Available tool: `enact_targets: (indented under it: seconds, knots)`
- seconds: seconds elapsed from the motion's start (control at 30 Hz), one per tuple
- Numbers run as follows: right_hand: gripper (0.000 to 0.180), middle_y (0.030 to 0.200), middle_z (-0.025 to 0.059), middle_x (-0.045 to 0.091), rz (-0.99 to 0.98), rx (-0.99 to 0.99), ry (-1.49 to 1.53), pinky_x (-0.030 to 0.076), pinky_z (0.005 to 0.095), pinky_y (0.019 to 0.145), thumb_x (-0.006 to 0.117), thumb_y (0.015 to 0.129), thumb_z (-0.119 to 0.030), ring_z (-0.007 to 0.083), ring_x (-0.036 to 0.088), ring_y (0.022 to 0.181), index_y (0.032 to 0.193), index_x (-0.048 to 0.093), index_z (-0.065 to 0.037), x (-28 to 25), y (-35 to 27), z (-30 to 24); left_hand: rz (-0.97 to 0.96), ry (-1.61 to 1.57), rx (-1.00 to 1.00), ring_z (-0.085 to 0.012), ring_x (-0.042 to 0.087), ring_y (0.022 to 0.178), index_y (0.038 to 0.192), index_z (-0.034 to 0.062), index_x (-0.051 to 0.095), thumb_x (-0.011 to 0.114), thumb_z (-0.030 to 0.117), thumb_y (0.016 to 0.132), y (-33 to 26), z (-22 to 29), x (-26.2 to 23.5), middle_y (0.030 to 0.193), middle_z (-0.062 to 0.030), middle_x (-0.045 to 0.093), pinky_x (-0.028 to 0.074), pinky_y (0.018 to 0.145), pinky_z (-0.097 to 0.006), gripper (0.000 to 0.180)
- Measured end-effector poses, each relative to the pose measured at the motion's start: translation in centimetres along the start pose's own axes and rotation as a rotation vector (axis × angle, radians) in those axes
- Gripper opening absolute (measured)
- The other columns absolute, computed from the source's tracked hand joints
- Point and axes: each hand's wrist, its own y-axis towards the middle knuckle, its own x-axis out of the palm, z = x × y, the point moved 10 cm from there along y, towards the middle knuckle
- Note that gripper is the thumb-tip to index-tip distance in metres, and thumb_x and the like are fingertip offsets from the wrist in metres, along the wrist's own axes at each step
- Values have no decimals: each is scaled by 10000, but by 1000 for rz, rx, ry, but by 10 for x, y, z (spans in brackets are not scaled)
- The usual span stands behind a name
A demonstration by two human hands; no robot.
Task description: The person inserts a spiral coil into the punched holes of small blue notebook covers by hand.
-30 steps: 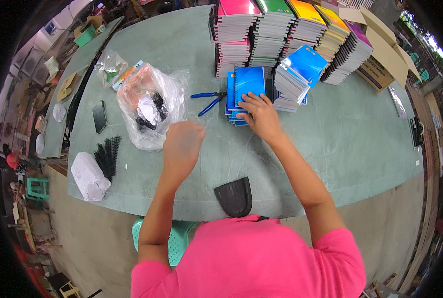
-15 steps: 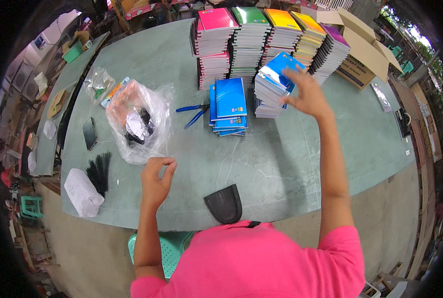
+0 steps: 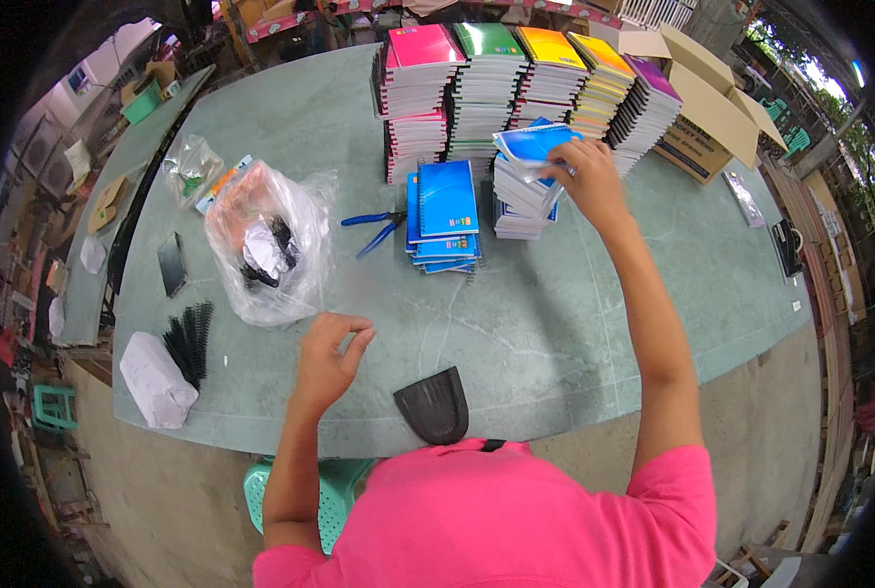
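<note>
My right hand (image 3: 586, 176) pinches the near right corner of a blue spiral notebook (image 3: 533, 145), whose cover is tilted and lifted on top of a stack of similar notebooks (image 3: 525, 198). To the left, a smaller pile of blue spiral notebooks (image 3: 447, 200) lies with its covers facing up. My left hand (image 3: 331, 358) hovers over the near part of the table, fingers curled toward the thumb, with nothing visible in it. Blue-handled pliers (image 3: 376, 231) lie beside the smaller pile.
Tall notebook stacks, pink (image 3: 420, 93), green (image 3: 486, 88), yellow and purple, line the far side of the table (image 3: 516, 382). An open cardboard box (image 3: 702, 118) stands behind them. Leftward are a clear plastic bag (image 3: 271, 245), black spiral coils (image 3: 190, 341), a phone (image 3: 173, 265) and a white wrapped bundle (image 3: 158, 380).
My right hand has come down onto the top blue notebook and taken its corner, tilting it up. My left hand has shifted slightly right.
</note>
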Motion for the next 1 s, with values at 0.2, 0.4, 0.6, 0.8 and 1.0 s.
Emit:
enact_targets:
  seconds: [0.2, 0.4, 0.6, 0.8, 1.0]
  knots:
    - [259, 817, 81, 636, -107, 208, 334, 463, 317, 670, 727, 708, -147, 211, 597, 722, 927, 650, -31, 13, 4, 27, 35, -14, -95, -232, 577, 786, 836, 19, 637, 674, 104, 770, -16, -25, -13, 817, -91, 635, 445, 713, -318, 114]
    - [224, 830, 127, 639, -15, 57, 252, 466, 326, 697, 680, 754, -134, 257, 610, 760, 932, 651, -1, -1, 12, 21, 48, -72, -213, -200, 595, 787, 855, 2, 637, 676, 127, 784, -30, -48, -24, 833, -98, 640, 455, 729, -297, 149]
    - [217, 849, 136, 658, -326, 238, 346, 465, 321, 710, 670, 763, -119, 239, 617, 771, 946, 657, -2, 13, 12, 28, 40, -84, -270, -164, 594, 801, 886, -13, 642, 653, 158, 813, -29, -54, -29, 842, -87, 647, 451, 755, -277, 186]
    - [174, 850, 120, 668, -174, 219, 290, 473, 300, 707, 626, 810, -109, 188, 625, 774, 953, 652, -13, -2, 27, 46, 9, -102, -305, -181, 601, 785, 887, -8, 642, 658, 155, 808, -24, -56, -24, 856, -101, 649, 463, 740, -290, 182]
    - [182, 913, 94, 665, 180, 155, 282, 506, 281, 657, 561, 877, -98, 168, 631, 766, 1015, 635, -7, -99, 23, 7, 313, 264, -534, -221, 608, 700, 834, 12, 638, 625, 179, 816, -64, -149, -125, 803, -131, 646, 467, 669, -309, 168]
